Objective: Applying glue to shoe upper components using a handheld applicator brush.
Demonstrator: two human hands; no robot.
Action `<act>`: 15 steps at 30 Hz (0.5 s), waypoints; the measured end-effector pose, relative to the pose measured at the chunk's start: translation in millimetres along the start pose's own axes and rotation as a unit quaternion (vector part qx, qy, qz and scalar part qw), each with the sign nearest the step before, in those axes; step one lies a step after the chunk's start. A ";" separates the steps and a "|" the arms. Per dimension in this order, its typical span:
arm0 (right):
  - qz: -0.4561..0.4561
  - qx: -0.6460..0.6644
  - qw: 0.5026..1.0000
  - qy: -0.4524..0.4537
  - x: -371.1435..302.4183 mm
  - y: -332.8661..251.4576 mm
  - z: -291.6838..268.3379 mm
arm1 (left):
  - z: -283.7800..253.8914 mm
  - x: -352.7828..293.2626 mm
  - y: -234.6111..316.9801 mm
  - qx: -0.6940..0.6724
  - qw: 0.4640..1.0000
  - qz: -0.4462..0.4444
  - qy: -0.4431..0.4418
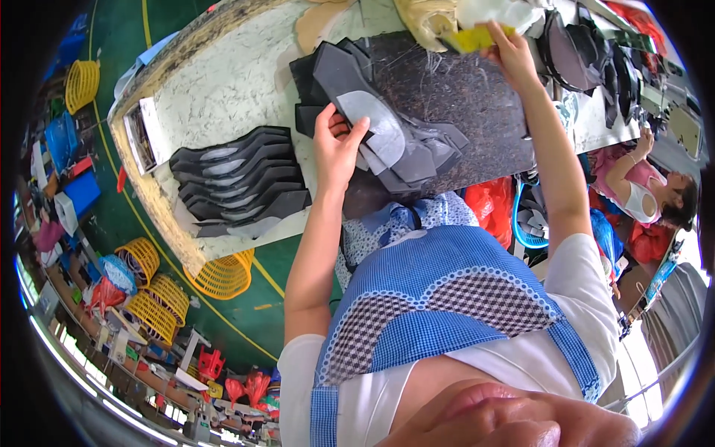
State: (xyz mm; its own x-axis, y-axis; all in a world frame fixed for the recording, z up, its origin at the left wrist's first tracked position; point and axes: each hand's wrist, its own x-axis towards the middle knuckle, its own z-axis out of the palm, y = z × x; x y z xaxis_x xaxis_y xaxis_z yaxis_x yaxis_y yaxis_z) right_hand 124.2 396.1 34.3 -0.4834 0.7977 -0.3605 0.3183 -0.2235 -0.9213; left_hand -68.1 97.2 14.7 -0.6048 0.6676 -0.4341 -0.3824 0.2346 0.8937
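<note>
My left hand (339,149) is closed on the near edge of a black cut piece with a pale grey patch (371,119). Its thumb lies over the grey patch, and the fingers curl beside it. Under and around this piece lie more black cut pieces (439,145), loosely heaped on a dark, scuffed board (488,112). Out at the far right, my right hand (512,58) pinches a flat yellow tool (477,39), whose exact kind I cannot make out. The tool is beside a crumpled tan bag-like thing (426,21) at the board's far edge.
Several overlapping black pieces with grey patches (242,179) lie in a row on the worn pale tabletop (223,97). More dark pieces (570,48) lie at the far right. A yellow basket (223,274) stands below the table's left end. Another person (640,182) sits at right.
</note>
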 end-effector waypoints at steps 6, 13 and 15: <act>-0.009 -0.065 0.963 -0.260 -37.8 -25.5 114.6 | -2.9 -3.8 1.8 0.012 1.000 0.022 0.014; -0.170 -0.147 0.967 -0.118 -14.4 -18.9 153.5 | -12.1 12.4 21.4 0.064 0.988 -0.123 -0.075; -0.103 -0.078 0.974 -0.188 -48.4 -6.6 124.2 | -19.1 10.8 20.4 0.069 0.989 -0.112 -0.068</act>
State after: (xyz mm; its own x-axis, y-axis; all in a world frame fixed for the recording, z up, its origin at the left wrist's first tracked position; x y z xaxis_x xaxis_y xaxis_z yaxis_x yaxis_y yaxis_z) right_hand 44.2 289.4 39.7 -0.8049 0.5488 -0.2258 0.2889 0.0299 -0.9569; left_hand -95.8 95.7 26.0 -0.4120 0.6746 -0.6125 -0.3912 0.4761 0.7876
